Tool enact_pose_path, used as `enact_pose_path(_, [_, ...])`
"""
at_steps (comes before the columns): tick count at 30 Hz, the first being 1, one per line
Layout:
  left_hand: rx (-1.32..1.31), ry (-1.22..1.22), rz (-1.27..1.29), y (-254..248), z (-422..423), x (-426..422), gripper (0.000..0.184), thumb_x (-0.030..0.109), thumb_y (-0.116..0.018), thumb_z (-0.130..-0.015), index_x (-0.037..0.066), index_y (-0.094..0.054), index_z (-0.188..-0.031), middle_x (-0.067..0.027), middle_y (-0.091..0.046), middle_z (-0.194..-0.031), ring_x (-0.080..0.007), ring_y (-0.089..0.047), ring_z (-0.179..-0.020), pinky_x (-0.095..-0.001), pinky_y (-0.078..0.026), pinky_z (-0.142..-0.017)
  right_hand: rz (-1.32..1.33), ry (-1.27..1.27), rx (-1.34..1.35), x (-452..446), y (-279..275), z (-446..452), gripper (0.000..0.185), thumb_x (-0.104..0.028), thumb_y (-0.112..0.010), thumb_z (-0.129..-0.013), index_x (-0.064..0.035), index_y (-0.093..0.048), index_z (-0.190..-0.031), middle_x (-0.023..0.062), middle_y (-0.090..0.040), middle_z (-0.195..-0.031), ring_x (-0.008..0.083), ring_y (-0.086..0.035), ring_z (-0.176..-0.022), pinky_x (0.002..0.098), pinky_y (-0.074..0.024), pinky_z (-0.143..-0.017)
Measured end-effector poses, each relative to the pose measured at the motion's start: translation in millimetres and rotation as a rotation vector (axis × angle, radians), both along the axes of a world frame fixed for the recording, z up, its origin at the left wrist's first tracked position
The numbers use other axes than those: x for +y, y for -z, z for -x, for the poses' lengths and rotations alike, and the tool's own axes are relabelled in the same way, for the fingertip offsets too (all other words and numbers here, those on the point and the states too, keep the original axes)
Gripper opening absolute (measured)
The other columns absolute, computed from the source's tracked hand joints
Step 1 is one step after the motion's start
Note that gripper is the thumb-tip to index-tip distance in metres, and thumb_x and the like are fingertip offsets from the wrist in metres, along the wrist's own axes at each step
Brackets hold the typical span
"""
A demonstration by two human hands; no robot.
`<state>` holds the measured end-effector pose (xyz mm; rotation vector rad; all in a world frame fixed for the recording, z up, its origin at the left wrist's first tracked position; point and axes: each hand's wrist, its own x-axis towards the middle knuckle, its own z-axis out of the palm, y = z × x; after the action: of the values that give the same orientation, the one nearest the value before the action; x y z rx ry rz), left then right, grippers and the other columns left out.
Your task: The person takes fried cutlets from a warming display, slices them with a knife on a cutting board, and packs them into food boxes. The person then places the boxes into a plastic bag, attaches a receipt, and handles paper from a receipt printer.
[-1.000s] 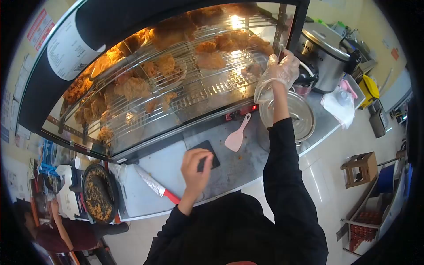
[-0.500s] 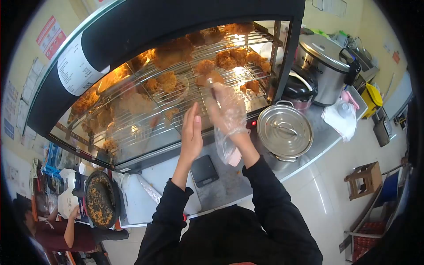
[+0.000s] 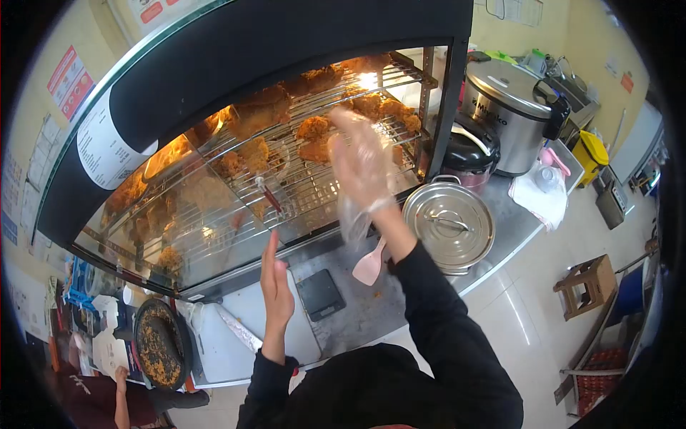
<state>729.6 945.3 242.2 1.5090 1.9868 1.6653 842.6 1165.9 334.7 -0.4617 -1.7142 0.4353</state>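
Observation:
My right hand [image 3: 359,161], in a clear plastic glove, is raised at the front of a lit glass display cabinet [image 3: 246,68]. Its fingers are stretched out and somewhat blurred, with no held object visible. Behind it, pieces of fried chicken [image 3: 313,130] lie on wire racks [image 3: 300,186]. Bare and lower down, my left hand [image 3: 279,292] has its fingers extended upward, in front of a white board [image 3: 246,304] and touching nothing visible. Between the hands, a slim brown-and-metal handle [image 3: 269,194] shows against the racks; I cannot tell what it belongs to.
A pink spatula [image 3: 368,266] and a black flat scale [image 3: 320,294] lie on the metal counter. Right of them are a lidded pot [image 3: 450,222] and a large steel cooker [image 3: 504,107]. At left, a person's arm [image 3: 121,400] is near a dark pan of crumbs [image 3: 161,350].
My left hand has dropped down and left, away from the cabinet. My right hand has separated from it and stays near the racks. The brown-and-metal handle and whole spatula now show.

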Motion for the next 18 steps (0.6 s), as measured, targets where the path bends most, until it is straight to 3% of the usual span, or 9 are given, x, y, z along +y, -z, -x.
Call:
enact_pose_path(3, [-0.136, -0.026, 0.029, 6, -1, -27, 0.05, 0.033, -0.032, -0.105, 0.004, -0.042, -0.144, -0.0131, -0.045, -0.146, -0.0247, -0.043, -0.133, -0.0343, -0.041, -0.097, -0.121, 0.097, 0.011, 60, -33, 7, 0.034, -0.019, -0.051, -0.095, -0.0043, -0.056, -0.125, 0.017, -0.06, -0.118, 0.0341, -0.053, -0.117, 0.0424, -0.0386, -0.104])
enact_pose_path(5, [-0.157, -0.049, 0.026, 15, 2, -42, 0.05, 0.035, -0.031, -0.105, 0.005, -0.044, -0.143, -0.0123, -0.046, -0.145, -0.0231, -0.045, -0.131, -0.0329, -0.043, -0.09, -0.112, 0.279, -0.482, 94, -72, 21, 0.035, -0.021, -0.047, -0.096, -0.0042, -0.053, -0.127, 0.0143, -0.058, -0.126, 0.0344, -0.052, -0.119, 0.0418, -0.0388, -0.104])
enact_pose_path(7, [-0.18, -0.074, 0.033, 20, 3, -53, 0.05, 0.036, -0.031, -0.104, 0.005, -0.046, -0.142, -0.0119, -0.048, -0.144, -0.0224, -0.046, -0.13, -0.0322, -0.044, -0.087, -0.333, 0.543, -0.794, 121, -85, 41, 0.042, -0.028, -0.041, -0.098, -0.0072, -0.048, -0.135, 0.0107, -0.053, -0.137, 0.0344, -0.048, -0.126, 0.04, -0.0343, -0.11])
enact_pose_path(9, [-0.205, -0.102, 0.062, 21, 4, -66, 0.051, 0.037, -0.031, -0.104, 0.005, -0.047, -0.141, -0.012, -0.049, -0.143, -0.0225, -0.047, -0.129, -0.0323, -0.044, -0.087, -0.442, 0.675, -1.013, 147, -94, 54, 0.043, -0.029, -0.041, -0.098, -0.0074, -0.047, -0.135, 0.0106, -0.052, -0.138, 0.0339, -0.047, -0.126, 0.0401, -0.0337, -0.11])
enact_pose_path(18, [-0.376, -0.201, 0.141, 36, -9, -102, 0.062, 0.05, -0.035, -0.101, 0.003, -0.046, -0.14, -0.013, -0.048, -0.144, -0.0256, -0.046, -0.131, -0.034, -0.041, -0.086, -0.253, 0.62, -1.14, 190, -106, 75, 0.046, -0.033, -0.037, -0.099, -0.0085, -0.046, -0.137, 0.0101, -0.049, -0.141, 0.0315, -0.044, -0.13, 0.0406, -0.0312, -0.112])
